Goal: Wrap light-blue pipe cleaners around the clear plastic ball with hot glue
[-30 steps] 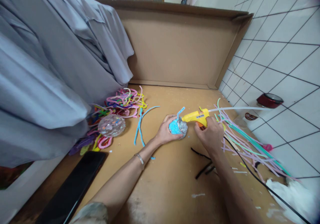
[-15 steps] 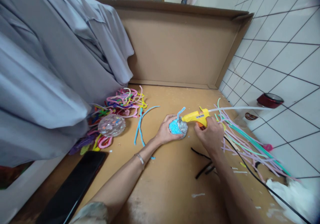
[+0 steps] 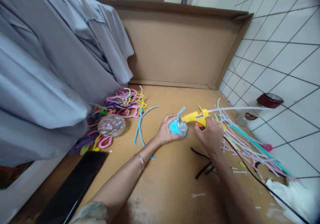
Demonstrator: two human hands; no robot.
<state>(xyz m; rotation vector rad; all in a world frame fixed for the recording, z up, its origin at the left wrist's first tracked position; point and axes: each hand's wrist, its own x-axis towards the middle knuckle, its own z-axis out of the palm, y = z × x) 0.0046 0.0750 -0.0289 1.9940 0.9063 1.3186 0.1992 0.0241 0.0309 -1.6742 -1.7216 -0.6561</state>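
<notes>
White tiled wall (image 3: 282,57) beside a brown tabletop (image 3: 160,187), grey cloth (image 3: 62,67) opposite.

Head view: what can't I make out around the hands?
In the head view:
Left side of the ball: hidden by the left hand.
Handle of the glue gun: mostly covered by the right hand.
Its label: too small to read.
Far end of the cord: cut off by the bottom edge.

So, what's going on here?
A person's left hand holds a rounded grey piece partly wrapped in light-blue strand, one end sticking up. The right hand holds a yellow glue gun, its nozzle right at the piece; actual contact is hard to tell. A whitish stick runs from the gun's back. Loose blue strands lie to the left.
</notes>
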